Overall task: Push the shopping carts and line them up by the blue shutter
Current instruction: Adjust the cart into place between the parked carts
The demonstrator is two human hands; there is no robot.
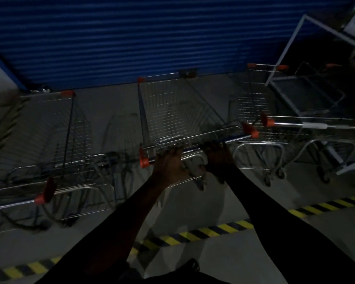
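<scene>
Gripping the handle [193, 149] of the middle cart [172, 111], the left hand [168, 162] and right hand [217, 158] (fingers [175, 151] probably curled round it; dim view) should push evenly, keeping its basket straight beyond the fingers toward the blue shutter [131, 37].

Both my hands curl round the handle [237, 138] of the middle cart [172, 111], my left hand [169, 162] near its orange end cap [143, 160] and my right hand [215, 160] just beside it. The basket faces the blue shutter [131, 37], between a left cart [55, 128] and a right cart [254, 103] (all dim and blurred). Striped floor tape [193, 234] runs beneath my arms.
</scene>
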